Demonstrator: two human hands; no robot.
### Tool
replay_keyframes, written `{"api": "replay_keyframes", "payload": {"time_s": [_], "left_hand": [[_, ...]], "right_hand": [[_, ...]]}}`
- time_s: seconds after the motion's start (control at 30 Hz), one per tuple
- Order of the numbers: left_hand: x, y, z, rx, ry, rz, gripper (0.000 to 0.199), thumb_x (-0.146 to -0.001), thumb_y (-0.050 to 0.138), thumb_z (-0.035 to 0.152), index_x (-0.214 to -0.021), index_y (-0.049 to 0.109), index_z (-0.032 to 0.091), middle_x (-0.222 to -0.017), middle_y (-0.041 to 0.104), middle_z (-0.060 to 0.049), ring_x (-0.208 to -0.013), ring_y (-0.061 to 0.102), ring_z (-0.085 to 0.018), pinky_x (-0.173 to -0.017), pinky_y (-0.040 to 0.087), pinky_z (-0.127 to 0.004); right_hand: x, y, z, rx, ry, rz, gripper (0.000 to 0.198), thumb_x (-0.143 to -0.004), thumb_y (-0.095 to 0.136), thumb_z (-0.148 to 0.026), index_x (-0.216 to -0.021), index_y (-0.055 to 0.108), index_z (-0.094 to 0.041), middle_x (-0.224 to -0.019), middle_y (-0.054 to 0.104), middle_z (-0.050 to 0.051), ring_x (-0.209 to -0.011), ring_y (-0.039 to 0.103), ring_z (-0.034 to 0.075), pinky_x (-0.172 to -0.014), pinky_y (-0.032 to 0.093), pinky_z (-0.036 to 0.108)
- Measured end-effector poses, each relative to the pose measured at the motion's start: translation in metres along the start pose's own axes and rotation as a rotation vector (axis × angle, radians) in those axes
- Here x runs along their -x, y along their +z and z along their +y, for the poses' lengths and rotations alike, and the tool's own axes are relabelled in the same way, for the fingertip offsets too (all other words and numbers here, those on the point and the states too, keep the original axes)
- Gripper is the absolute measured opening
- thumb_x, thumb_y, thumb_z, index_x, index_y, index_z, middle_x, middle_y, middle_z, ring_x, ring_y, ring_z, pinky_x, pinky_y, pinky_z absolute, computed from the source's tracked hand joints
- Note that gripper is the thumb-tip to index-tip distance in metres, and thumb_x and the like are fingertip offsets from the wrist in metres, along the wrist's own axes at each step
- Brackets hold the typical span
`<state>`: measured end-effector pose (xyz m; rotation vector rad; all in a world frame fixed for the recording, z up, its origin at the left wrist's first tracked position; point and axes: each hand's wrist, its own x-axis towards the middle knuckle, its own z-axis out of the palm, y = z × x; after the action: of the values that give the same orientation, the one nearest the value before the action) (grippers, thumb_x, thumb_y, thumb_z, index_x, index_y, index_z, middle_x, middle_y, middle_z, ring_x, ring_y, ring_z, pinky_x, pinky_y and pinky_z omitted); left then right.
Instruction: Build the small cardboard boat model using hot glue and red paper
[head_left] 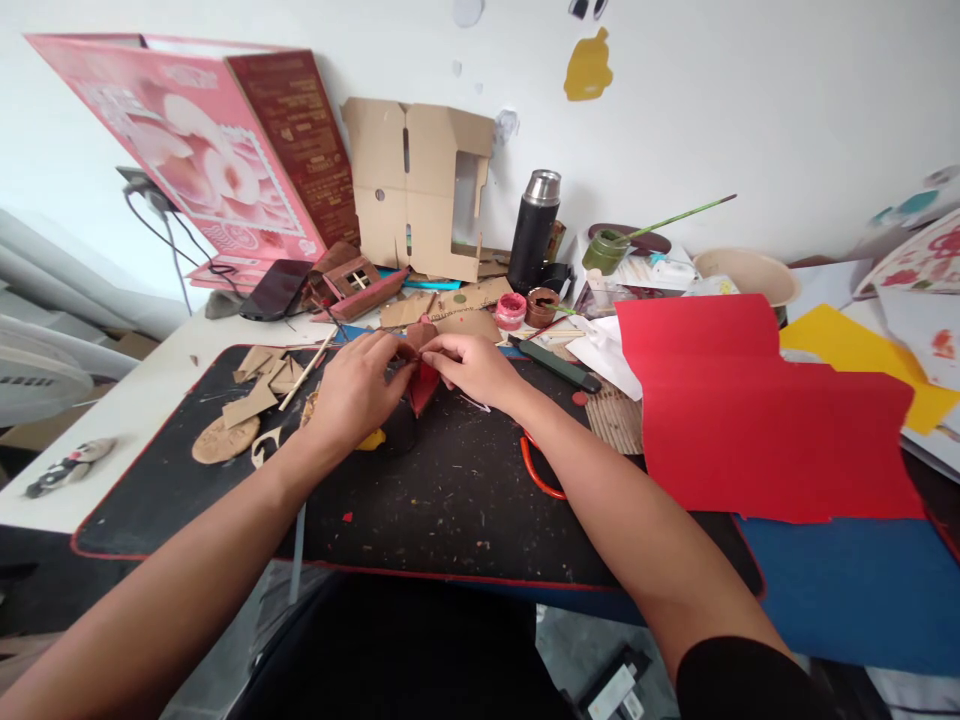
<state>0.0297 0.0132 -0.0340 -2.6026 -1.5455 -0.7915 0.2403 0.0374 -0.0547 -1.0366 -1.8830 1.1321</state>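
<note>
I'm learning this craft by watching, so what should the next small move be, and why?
Probably a gentle press at the upper part of the small red piece: the left hand and right hand meet there, and no tool shows in either. Their exact grip is partly hidden, so this is only a judgement.

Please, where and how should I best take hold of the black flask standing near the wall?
Grip the black flask probably around its upper body, below the silver cap, coming from the front and above. It stands upright with straight sides, while a pink pot sits low before its base.
</note>
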Motion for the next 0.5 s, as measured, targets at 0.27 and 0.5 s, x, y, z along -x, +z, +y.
{"api": "replay_keyframes", "payload": {"time_s": [0.27,0.5], "left_hand": [[-0.0017,0.0010,0.0002,-0.054,0.053,-0.017,0.017,-0.102,0.055,0.028,-0.099,0.071,0.022,-0.105,0.078,-0.013,-0.099,0.072,-0.034,-0.090,0.056,-0.046],[-0.0045,0.0004,0.0017,0.050,-0.077,-0.024,0.009,-0.097,0.060,0.028,-0.096,0.069,0.024,-0.102,0.078,-0.009,-0.102,0.074,-0.031,-0.093,0.057,-0.044]], "right_hand": [[0.0005,0.0006,0.0011,-0.006,-0.003,0.008,0.019,-0.109,0.061,-0.026,-0.112,0.077,-0.018,-0.059,0.061,-0.007,-0.059,0.059,0.013,-0.066,0.042,0.028],[-0.0007,0.0023,0.0067,-0.024,-0.016,-0.001,0.019,-0.109,0.061,-0.026,-0.116,0.077,-0.018,-0.061,0.062,-0.007,-0.060,0.059,0.013,-0.064,0.041,0.028]]}}
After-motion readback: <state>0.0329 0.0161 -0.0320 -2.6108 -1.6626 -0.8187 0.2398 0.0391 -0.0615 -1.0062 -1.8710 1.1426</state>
